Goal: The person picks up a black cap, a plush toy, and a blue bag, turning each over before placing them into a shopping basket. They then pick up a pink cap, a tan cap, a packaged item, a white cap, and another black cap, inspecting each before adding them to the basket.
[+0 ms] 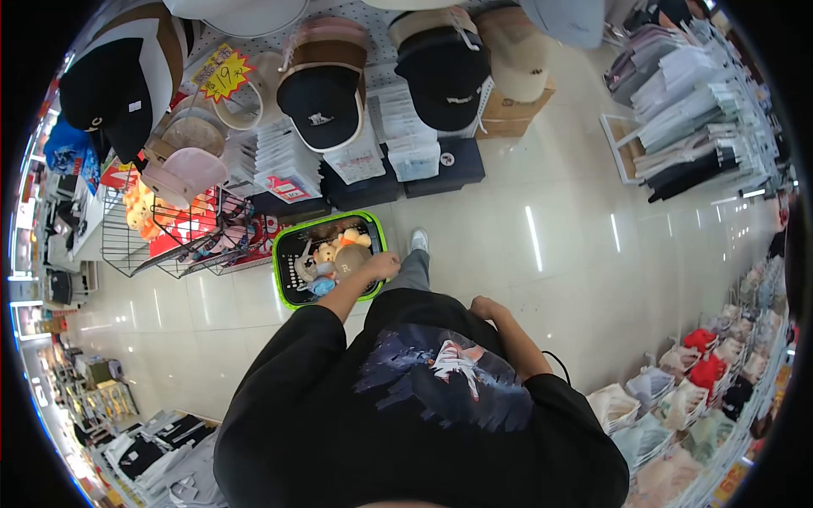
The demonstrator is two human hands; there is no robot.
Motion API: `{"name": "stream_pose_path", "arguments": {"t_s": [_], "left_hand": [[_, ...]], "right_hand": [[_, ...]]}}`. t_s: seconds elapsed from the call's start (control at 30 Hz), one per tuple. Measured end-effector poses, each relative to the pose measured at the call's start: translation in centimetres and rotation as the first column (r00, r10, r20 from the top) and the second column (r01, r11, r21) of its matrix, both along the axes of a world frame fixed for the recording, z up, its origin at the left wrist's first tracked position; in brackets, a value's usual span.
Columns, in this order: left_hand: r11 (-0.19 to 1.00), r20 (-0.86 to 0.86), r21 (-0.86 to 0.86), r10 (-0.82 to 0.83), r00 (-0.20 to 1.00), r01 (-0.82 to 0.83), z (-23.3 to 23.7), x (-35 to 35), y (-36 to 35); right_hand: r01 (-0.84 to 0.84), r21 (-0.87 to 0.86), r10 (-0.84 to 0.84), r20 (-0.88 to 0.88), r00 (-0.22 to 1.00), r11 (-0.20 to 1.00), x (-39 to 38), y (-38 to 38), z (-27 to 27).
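Observation:
Closed at the right side of a black shopping basket point(373, 222) with a bright green rim is my left hand point(383, 267); the exact grip is partly hidden. Inside the basket lie a brown cap point(350, 261) with a letter R, small plush toys point(326, 253) and something light blue point(321, 286). My right hand point(484, 307) hangs beside my body, fingers curled, with nothing visible in it.
Caps point(320, 102) hang on a pegboard ahead, above packed white packets point(286, 161) and dark boxes point(443, 168). A wire bin point(127, 241) holds plush toys at left. Clothes racks point(677, 110) stand at far right, bras point(677, 398) at lower right. Glossy tile floor point(542, 245) lies between.

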State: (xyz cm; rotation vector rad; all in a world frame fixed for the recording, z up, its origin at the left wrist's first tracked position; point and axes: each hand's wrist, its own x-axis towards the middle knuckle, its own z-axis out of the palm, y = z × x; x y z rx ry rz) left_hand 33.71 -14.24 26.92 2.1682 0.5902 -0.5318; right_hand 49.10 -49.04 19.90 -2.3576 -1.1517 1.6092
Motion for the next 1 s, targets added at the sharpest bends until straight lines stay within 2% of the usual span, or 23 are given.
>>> {"name": "stream_pose_path", "arguments": {"t_s": [0.03, 0.07, 0.1, 0.2, 0.23, 0.27, 0.3, 0.33, 0.37, 0.4, 0.43, 0.47, 0.5, 0.53, 0.67, 0.73, 0.83, 0.93, 0.97, 1.0], "left_hand": [[0.998, -0.006, 0.002, 0.056, 0.998, -0.056, -0.2, 0.6, 1.8], [0.993, -0.027, -0.015, 0.121, 0.992, -0.121, 1.1, 1.5, 3.5], [0.982, -0.049, -0.032, 0.183, 0.982, -0.185, 2.4, 2.5, 4.9], [0.955, 0.007, 0.026, 0.297, 0.955, -0.297, 0.5, 5.7, 9.0], [0.952, 0.006, 0.027, 0.306, 0.952, -0.306, 0.4, 6.5, 9.8], [0.926, 0.067, -0.015, 0.376, 0.924, -0.376, 1.8, 8.0, 10.5], [0.897, 0.13, -0.058, 0.442, 0.888, -0.438, 3.2, 9.6, 11.4], [0.896, 0.139, -0.049, 0.444, 0.885, -0.442, 4.2, 10.8, 12.1], [0.891, 0.218, -0.051, 0.45, 0.866, -0.451, 4.9, 12.0, 12.6], [0.887, 0.293, -0.053, 0.453, 0.842, -0.459, 5.3, 13.0, 13.1], [0.887, 0.295, -0.049, 0.451, 0.842, -0.459, 5.3, 13.9, 13.8], [0.895, 0.361, -0.076, 0.435, 0.825, -0.439, 5.1, 14.9, 14.5], [0.904, 0.424, -0.103, 0.418, 0.804, -0.415, 4.9, 15.8, 15.0], [0.917, 0.521, -0.038, 0.358, 0.775, -0.397, 4.6, 16.6, 15.2], [0.953, 0.479, 0.036, 0.248, 0.842, -0.301, 2.4, 18.4, 16.6], [0.964, 0.414, -0.061, 0.259, 0.873, -0.257, 2.3, 19.0, 16.6], [0.951, 0.446, 0.004, 0.276, 0.851, -0.31, 2.6, 18.9, 16.3], [0.943, 0.435, 0.097, 0.247, 0.866, -0.317, 3.5, 18.9, 16.0], [0.941, 0.443, 0.102, 0.247, 0.862, -0.321, 3.4, 19.1, 16.0], [0.935, 0.438, 0.019, 0.311, 0.844, -0.354, 3.1, 19.0, 16.0]], "right_hand": [[-0.107, 0.075, 0.101, 0.082, 0.991, 0.991, 1.3, 0.8, -0.8], [-0.12, 0.066, 0.114, 0.083, 0.99, 0.991, 2.7, 2.0, -0.2], [-0.068, 0.089, 0.058, 0.109, 0.992, 0.994, 4.5, 4.0, 0.8], [-0.006, 0.234, -0.046, 0.218, 0.975, 0.972, 9.7, 10.7, 2.8], [0.098, 0.378, -0.179, 0.187, 0.966, 0.921, 11.2, 12.7, 3.8], [0.167, 0.36, -0.239, 0.167, 0.956, 0.918, 12.5, 15.5, 6.2], [0.184, 0.438, -0.299, 0.211, 0.931, 0.88, 13.6, 18.2, 7.4], [0.198, 0.512, -0.365, 0.248, 0.898, 0.836, 14.5, 20.5, 8.3], [0.195, 0.52, -0.366, 0.249, 0.897, 0.832, 15.4, 22.7, 10.0], [0.24, 0.578, -0.441, 0.234, 0.867, 0.78, 16.0, 25.0, 12.5], [0.282, 0.632, -0.511, 0.212, 0.833, 0.722, 16.3, 27.2, 14.0], [0.281, 0.634, -0.511, 0.211, 0.834, 0.721, 16.8, 28.9, 14.2], [0.209, 0.704, -0.506, 0.241, 0.828, 0.678, 17.3, 30.3, 14.4], [0.136, 0.764, -0.504, 0.271, 0.82, 0.631, 17.5, 31.1, 14.6], [0.13, 0.702, -0.447, 0.288, 0.847, 0.7, 17.7, 33.0, 14.9], [0.193, 0.676, -0.445, 0.22, 0.868, 0.711, 17.9, 33.3, 14.2], [0.127, 0.744, -0.429, 0.229, 0.874, 0.656, 18.8, 33.3, 12.4], [0.09, 0.716, -0.387, 0.263, 0.883, 0.692, 19.6, 33.5, 12.7], [0.083, 0.721, -0.386, 0.267, 0.883, 0.688, 20.1, 33.7, 12.9], [0.116, 0.68, -0.376, 0.247, 0.893, 0.724, 20.3, 33.8, 13.0]]}}
